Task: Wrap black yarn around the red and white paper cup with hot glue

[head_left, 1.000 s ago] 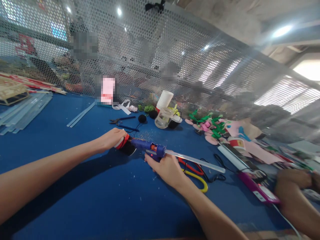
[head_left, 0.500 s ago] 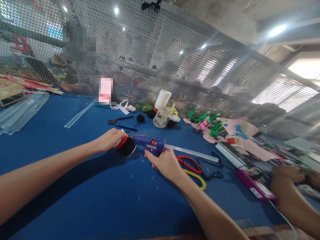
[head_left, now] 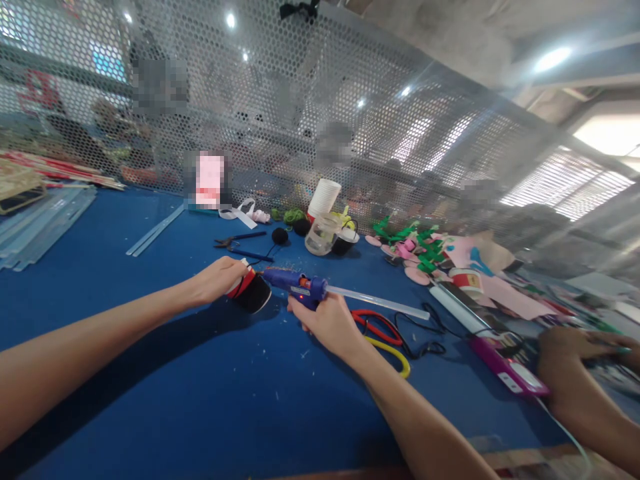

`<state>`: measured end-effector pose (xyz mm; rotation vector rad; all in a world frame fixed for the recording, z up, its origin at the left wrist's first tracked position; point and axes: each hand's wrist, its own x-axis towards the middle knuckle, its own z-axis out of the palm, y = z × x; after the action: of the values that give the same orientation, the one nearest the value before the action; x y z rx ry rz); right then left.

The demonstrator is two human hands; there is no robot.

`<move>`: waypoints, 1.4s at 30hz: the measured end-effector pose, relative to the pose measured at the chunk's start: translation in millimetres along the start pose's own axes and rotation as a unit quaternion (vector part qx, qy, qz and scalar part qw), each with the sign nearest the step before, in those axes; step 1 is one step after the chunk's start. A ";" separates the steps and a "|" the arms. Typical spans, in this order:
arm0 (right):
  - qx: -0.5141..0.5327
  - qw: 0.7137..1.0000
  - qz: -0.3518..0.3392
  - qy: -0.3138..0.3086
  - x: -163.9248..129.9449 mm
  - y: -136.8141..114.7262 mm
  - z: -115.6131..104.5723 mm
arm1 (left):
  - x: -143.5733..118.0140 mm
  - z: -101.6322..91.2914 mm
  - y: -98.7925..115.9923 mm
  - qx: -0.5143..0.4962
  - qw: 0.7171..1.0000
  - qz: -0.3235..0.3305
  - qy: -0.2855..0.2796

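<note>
My left hand point(head_left: 223, 276) is closed on a small paper cup point(head_left: 254, 294) with black and red bands, tilted sideways above the blue table point(head_left: 215, 393). My right hand point(head_left: 333, 323) grips a blue hot glue gun point(head_left: 295, 283), whose small red light is lit. The gun's nozzle points left at the side of the cup; whether it touches is too small to tell. A long clear glue stick point(head_left: 380, 302) juts from the back of the gun. Beyond the cup lie pliers point(head_left: 240, 243) with dark blue handles and a black yarn ball point(head_left: 280, 236).
Red- and yellow-handled scissors point(head_left: 383, 333) lie beside my right wrist. A purple power strip point(head_left: 507, 368) sits to the right, near another person's arm point(head_left: 575, 387). White stacked cups point(head_left: 324, 197), a clear jar point(head_left: 323, 235) and green-and-pink craft pieces point(head_left: 415, 247) line the mesh partition.
The glue stick's far end has shifted slightly left. The other person's hand at the right has moved a little. My hands hold nearly the same pose on cup and gun.
</note>
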<state>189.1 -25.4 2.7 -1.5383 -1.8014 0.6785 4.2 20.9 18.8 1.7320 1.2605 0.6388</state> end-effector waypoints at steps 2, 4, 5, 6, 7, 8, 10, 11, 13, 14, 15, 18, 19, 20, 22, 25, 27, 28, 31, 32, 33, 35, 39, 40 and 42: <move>-0.005 1.000 0.003 -0.001 -0.1 0.9 0.4 | -0.1 -0.4 0.1 0.003 1.000 0.000 -0.004; -0.008 1.000 -0.001 -0.001 -0.9 2.4 0.5 | -0.3 -0.6 0.3 0.003 1.000 -0.004 -0.001; -0.015 1.000 -0.007 0.000 -1.5 3.1 0.5 | -0.2 -0.5 0.2 0.001 1.000 -0.009 0.003; -0.023 1.000 -0.015 0.001 -2.3 3.7 0.4 | -0.1 -0.3 0.1 -0.002 1.000 -0.014 0.006; -0.035 0.999 -0.025 0.003 -3.1 3.9 0.2 | 0.1 0.0 0.0 -0.006 1.000 -0.019 0.010; -0.049 0.998 -0.037 0.005 -3.9 3.8 0.1 | 0.2 0.3 -0.1 -0.010 1.000 -0.023 0.014; -0.070 0.996 -0.060 0.009 -5.5 2.7 -0.1 | 0.4 1.1 -0.2 -0.019 0.999 -0.027 0.018; -0.076 0.995 -0.070 0.011 -6.2 1.9 -0.1 | 0.3 1.5 -0.2 -0.021 0.999 -0.028 0.020; -0.084 0.993 -0.084 0.016 -7.4 0.2 0.1 | 0.4 1.9 -0.2 -0.022 0.999 -0.030 0.023; -0.087 0.992 -0.090 0.019 -7.9 -0.4 0.2 | 0.5 2.0 -0.3 -0.020 0.999 -0.030 0.023; -0.091 0.991 -0.095 0.022 -8.3 -0.9 0.3 | 0.8 1.9 -0.5 -0.018 0.999 -0.030 0.023; -0.102 0.987 -0.121 0.030 -9.4 -2.0 0.0 | 2.1 1.2 -1.6 -0.015 0.999 -0.027 0.024; -0.104 0.986 -0.130 0.031 -9.8 -2.3 -0.3 | 2.4 1.0 -1.8 -0.013 0.999 -0.025 0.025; -0.107 0.984 -0.137 0.032 -10.2 -2.7 -0.6 | 2.6 0.8 -2.0 -0.008 0.999 -0.023 0.026; -0.119 0.981 -0.150 0.028 -11.1 -3.6 -1.0 | 2.5 0.7 -1.9 0.000 0.999 -0.020 0.027; -0.139 0.975 -0.174 0.027 -12.2 -4.4 -0.5 | 1.6 0.8 -1.6 0.007 0.999 -0.019 0.026; -0.139 0.974 -0.177 0.033 -12.3 -3.9 0.0 | 1.2 1.0 -1.5 0.006 1.000 -0.018 0.025; -0.135 0.975 -0.172 0.036 -12.0 -3.4 0.1 | 1.1 1.2 -1.4 0.003 1.000 -0.018 0.026; -0.122 0.984 -0.129 0.029 -10.0 -0.8 -0.6 | 0.8 1.6 -0.4 -0.013 0.999 -0.023 0.028; -0.116 0.987 -0.111 0.023 -9.0 0.0 -1.1 | 0.7 1.7 0.0 -0.015 0.999 -0.025 0.027; -0.108 0.990 -0.093 0.017 -8.0 0.8 -1.5 | 0.5 1.8 0.3 -0.014 0.999 -0.026 0.026; -0.085 0.994 -0.065 0.011 -5.8 1.6 -2.1 | 0.4 1.7 0.1 -0.009 0.999 -0.025 0.023; -0.022 1.000 -0.015 -0.002 -1.8 0.9 -1.5 | 0.9 1.0 -2.9 0.001 0.999 -0.024 0.022; -0.011 1.000 -0.007 -0.004 -0.8 0.7 -1.2 | 1.1 0.8 -3.5 0.002 0.999 -0.025 0.023; -0.002 1.000 -0.002 -0.003 1.1 0.6 -0.5 | 1.4 0.8 -3.5 0.002 0.999 -0.023 0.023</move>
<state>189.7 -24.2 2.7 -1.5366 -1.8104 0.6791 3.6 22.3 15.3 1.6951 1.3319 0.6528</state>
